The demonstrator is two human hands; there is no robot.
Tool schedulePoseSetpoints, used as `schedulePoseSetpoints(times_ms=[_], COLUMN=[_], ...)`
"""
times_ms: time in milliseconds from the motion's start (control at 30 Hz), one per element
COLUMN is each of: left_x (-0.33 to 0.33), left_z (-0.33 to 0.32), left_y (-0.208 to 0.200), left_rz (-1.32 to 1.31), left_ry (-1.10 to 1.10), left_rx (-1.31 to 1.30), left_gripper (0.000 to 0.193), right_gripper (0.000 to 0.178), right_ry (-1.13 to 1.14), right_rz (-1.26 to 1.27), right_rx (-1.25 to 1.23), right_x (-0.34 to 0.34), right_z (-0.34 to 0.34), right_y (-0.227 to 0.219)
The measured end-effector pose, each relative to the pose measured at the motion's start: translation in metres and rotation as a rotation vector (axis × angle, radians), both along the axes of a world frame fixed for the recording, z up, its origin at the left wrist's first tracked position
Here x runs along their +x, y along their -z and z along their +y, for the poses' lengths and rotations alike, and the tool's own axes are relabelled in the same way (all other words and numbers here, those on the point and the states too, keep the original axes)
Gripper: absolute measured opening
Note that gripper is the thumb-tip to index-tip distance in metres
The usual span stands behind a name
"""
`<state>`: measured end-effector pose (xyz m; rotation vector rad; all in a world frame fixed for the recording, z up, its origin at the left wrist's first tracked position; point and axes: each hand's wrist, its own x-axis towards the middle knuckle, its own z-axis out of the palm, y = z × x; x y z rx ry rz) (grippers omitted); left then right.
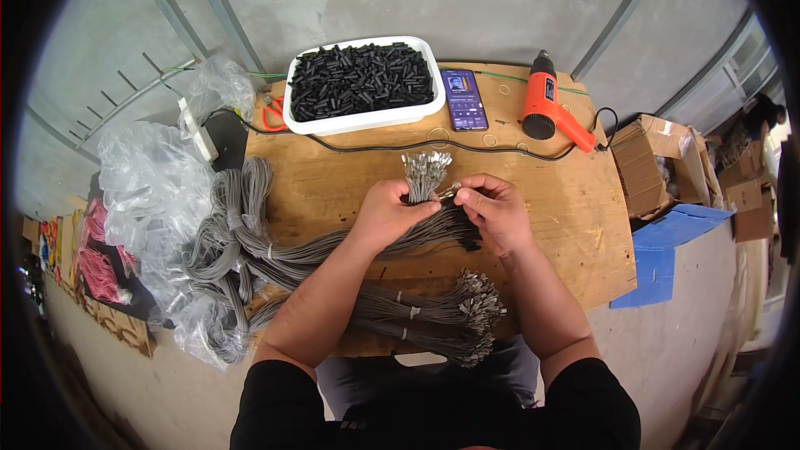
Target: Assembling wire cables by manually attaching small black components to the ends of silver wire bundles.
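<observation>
My left hand [388, 215] is closed round a bundle of grey cables [419, 190] whose silvery metal ends fan out above the fist. Just right of it, my right hand [497, 210] pinches a single cable end [450, 192] between thumb and fingers. From the held bundle the cables run left across the table into a thick looped coil [237, 229]. Dark sleeve-like pieces show on cables below my right hand. Nearer to me lie two tied cable bundles [412, 312], their metal ends [479, 304] pointing right.
A white tub [358, 127] of short black tubes stands at the back of the wooden table [567, 225]. Beside it are a phone [465, 100] and an orange heat gun [546, 100] with a black cord. Plastic bags [154, 192] lie left; cardboard boxes [658, 167] stand right.
</observation>
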<state>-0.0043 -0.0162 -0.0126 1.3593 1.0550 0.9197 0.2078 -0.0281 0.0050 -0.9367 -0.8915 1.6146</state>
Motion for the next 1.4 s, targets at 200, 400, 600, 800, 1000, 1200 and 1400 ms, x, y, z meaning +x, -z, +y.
schedulePoseSetpoints(times_ms=[200, 400, 600, 800, 1000, 1200, 1400], left_x=[0.004, 0.005, 0.004, 0.004, 0.006, 0.004, 0.001], left_z=[-0.003, -0.002, -0.002, -0.002, -0.002, -0.001, 0.001], left_y=[-0.005, -0.004, -0.005, -0.005, -0.008, -0.004, -0.007], left_rz=[0.193, 0.030, -0.153, -0.253, -0.146, -0.079, -0.304], left_ry=[0.053, 0.020, 0.051, 0.060, 0.064, 0.061, -0.026], left_rx=[0.162, 0.003, -0.115, -0.158, -0.135, -0.093, -0.215], left_gripper=[0.020, 0.014, 0.014, 0.014, 0.008, 0.008, 0.011], right_gripper=[0.012, 0.013, 0.012, 0.007, 0.007, 0.012, 0.029], right_ry=[0.039, -0.010, -0.030, 0.014, -0.030, -0.073, -0.126], right_rz=[-0.036, -0.087, -0.154, -0.428, -0.403, -0.180, 0.410], right_rx=[0.032, 0.046, 0.034, 0.194, 0.206, 0.029, -0.235], right_x=[0.000, 0.001, 0.002, -0.001, -0.001, 0.002, 0.011], right_z=[0.000, -0.001, -0.002, -0.003, -0.004, 0.000, 0.008], right_y=[0.004, 0.002, 0.001, 0.002, 0.002, 0.005, 0.000])
